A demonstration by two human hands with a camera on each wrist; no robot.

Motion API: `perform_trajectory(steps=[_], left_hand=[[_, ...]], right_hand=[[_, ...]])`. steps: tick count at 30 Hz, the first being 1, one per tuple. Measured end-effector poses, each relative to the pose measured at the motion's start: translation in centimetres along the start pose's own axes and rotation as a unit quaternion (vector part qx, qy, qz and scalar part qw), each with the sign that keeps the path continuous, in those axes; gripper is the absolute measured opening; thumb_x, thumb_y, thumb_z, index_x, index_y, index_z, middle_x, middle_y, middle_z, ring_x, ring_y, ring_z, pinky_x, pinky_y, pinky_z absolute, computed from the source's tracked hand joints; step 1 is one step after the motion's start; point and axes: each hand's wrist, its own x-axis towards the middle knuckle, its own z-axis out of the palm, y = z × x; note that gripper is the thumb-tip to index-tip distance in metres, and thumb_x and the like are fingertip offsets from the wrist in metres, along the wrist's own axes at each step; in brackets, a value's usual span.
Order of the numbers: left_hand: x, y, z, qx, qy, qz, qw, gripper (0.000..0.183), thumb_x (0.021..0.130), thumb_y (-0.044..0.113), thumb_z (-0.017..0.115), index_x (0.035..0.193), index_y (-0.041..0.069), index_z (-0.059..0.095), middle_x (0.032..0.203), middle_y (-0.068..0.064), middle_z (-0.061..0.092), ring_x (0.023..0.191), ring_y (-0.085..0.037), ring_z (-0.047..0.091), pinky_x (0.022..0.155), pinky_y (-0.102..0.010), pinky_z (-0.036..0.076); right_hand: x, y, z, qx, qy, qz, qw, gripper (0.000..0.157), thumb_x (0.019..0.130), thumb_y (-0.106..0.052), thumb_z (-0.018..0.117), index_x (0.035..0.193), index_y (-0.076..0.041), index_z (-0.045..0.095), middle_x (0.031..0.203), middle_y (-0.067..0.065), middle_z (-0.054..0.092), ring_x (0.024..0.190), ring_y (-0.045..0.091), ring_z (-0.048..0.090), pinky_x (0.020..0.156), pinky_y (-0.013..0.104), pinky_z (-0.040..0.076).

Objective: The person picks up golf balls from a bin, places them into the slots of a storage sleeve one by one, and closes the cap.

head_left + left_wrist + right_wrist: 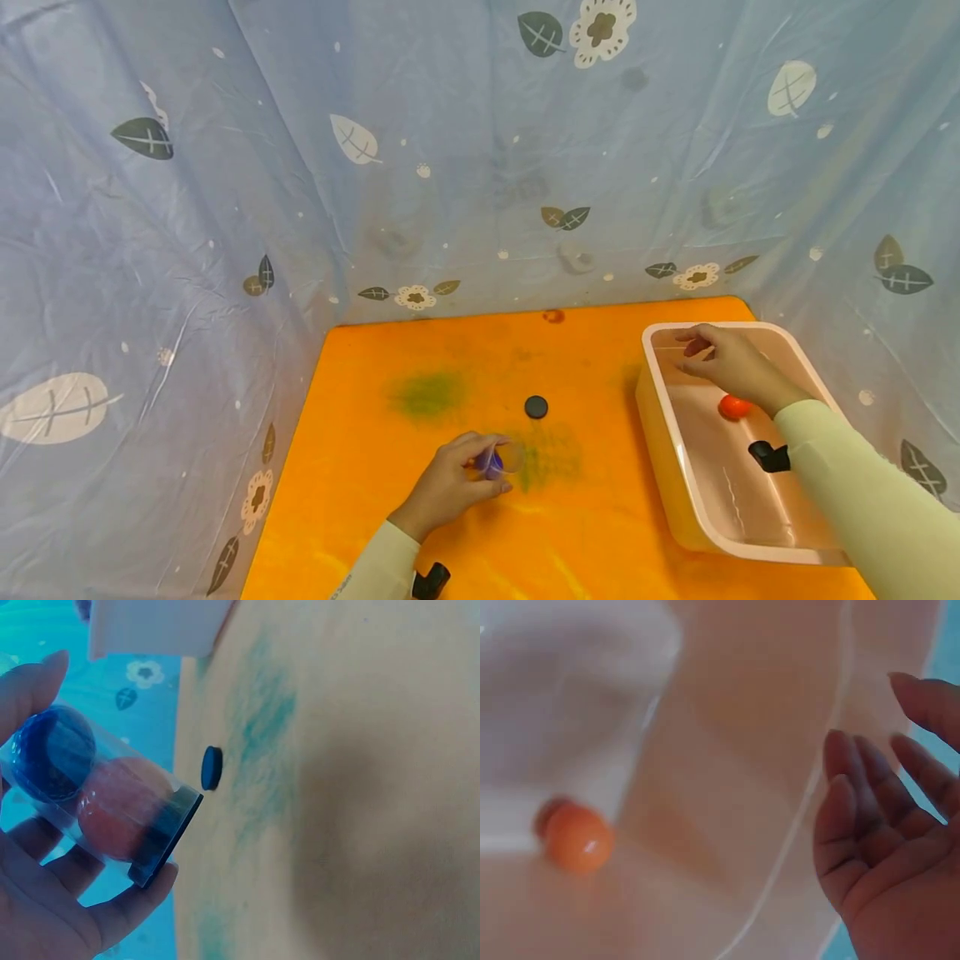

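My left hand (pixel 448 485) grips a clear plastic tube (pixel 512 458) above the orange table. Inside the tube, a dark blue ball (pixel 52 754) sits beside a reddish ball (pixel 124 808) in the left wrist view. A black cap (pixel 166 838) covers the tube's end by my fingertips. Just beyond the tube, a round black disc (pixel 536 407) lies on the table. My right hand (pixel 726 360) hovers over the pale plastic bin (pixel 678 450), fingers loosely bent and holding nothing. An orange ball (pixel 580 838) lies on the bin's floor, apart from that hand.
The orange table (pixel 360 467) has greenish stains and ends against a blue leaf-print curtain (pixel 465 167) at the back and sides. A small brownish ring mark (pixel 553 316) shows near the back edge. The bin's raised walls stand along the table's right side.
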Motion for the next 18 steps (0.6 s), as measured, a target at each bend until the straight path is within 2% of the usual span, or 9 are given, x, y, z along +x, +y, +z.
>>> perform_trajectory(steps=[3, 6, 10, 13, 18], left_hand=[[0.0, -0.1, 0.0, 0.000, -0.001, 0.000, 1.0000, 0.058, 0.095, 0.022, 0.090, 0.148, 0.032, 0.067, 0.100, 0.006, 0.060, 0.097, -0.014, 0.063, 0.096, -0.036, 0.057], [-0.1, -0.1, 0.0, -0.002, -0.001, -0.004, 1.0000, 0.058, 0.095, 0.023, 0.090, 0.148, 0.034, 0.067, 0.102, 0.007, 0.061, 0.097, -0.014, 0.064, 0.096, -0.035, 0.057], [-0.2, -0.1, -0.1, -0.004, 0.000, -0.007, 1.0000, 0.059, 0.095, 0.022, 0.090, 0.148, 0.034, 0.067, 0.103, 0.007, 0.062, 0.097, -0.014, 0.064, 0.096, -0.035, 0.057], [-0.2, -0.2, -0.2, -0.002, 0.000, -0.008, 1.0000, 0.059, 0.096, 0.021, 0.090, 0.148, 0.034, 0.067, 0.103, 0.007, 0.061, 0.098, -0.014, 0.064, 0.096, -0.035, 0.056], [-0.2, -0.3, -0.2, 0.001, 0.001, -0.011, 0.9999, 0.060, 0.096, 0.022, 0.089, 0.150, 0.036, 0.065, 0.102, 0.007, 0.060, 0.096, -0.014, 0.063, 0.094, -0.035, 0.056]], right_hand=[[0.0, 1.5, 0.0, -0.023, -0.018, -0.002, 1.000, 0.045, 0.100, -0.015, 0.082, 0.135, 0.007, 0.063, 0.128, 0.029, 0.067, 0.112, 0.046, 0.065, 0.095, 0.063, 0.052], [0.0, 2.7, 0.3, -0.051, -0.024, 0.014, 0.998, 0.044, 0.096, -0.016, 0.086, 0.128, 0.007, 0.064, 0.121, 0.027, 0.069, 0.109, 0.045, 0.065, 0.094, 0.062, 0.052], [-0.2, 4.5, 0.9, -0.071, -0.028, 0.039, 0.996, 0.046, 0.091, -0.014, 0.088, 0.121, 0.009, 0.062, 0.102, 0.022, 0.066, 0.087, 0.038, 0.064, 0.074, 0.050, 0.058], [-0.4, 5.7, 1.3, -0.069, -0.036, 0.043, 0.996, 0.045, 0.088, -0.008, 0.086, 0.116, 0.012, 0.057, 0.090, 0.017, 0.061, 0.072, 0.029, 0.059, 0.060, 0.040, 0.054], [-0.7, 7.2, 1.5, -0.088, -0.047, 0.052, 0.994, 0.043, 0.085, -0.004, 0.080, 0.112, 0.015, 0.053, 0.071, 0.006, 0.057, 0.057, 0.023, 0.056, 0.060, 0.039, 0.048]])
